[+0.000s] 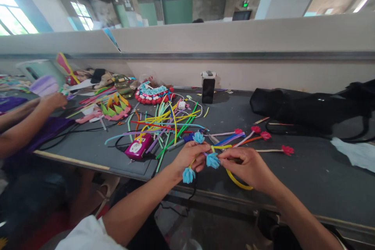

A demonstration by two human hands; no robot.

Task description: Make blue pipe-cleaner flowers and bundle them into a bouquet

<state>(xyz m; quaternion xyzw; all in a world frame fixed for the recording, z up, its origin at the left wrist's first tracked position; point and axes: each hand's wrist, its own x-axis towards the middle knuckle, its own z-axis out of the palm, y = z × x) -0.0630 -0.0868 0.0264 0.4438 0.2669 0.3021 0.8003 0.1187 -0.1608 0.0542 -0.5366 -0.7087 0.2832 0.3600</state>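
My left hand (190, 157) is closed around the stems of blue pipe-cleaner flowers. One blue flower (198, 137) pokes out above the fingers, and another blue flower (188, 175) hangs below them. Between my hands is a third blue flower (213, 160). The thumb and fingertips of my right hand (249, 166) pinch at its right edge; the exact contact is partly hidden. A yellow pipe cleaner (238, 181) curves out beneath my right hand, and a yellow piece (222, 147) shows above the third flower.
Loose coloured pipe cleaners (164, 121) and a magenta box (138, 146) lie left. Red flowers on stems (288, 150) lie right, near a black bag (287, 109). A phone (208, 90) stands behind. Another person's hands (54, 100) work at far left, near a flower crown (115, 108).
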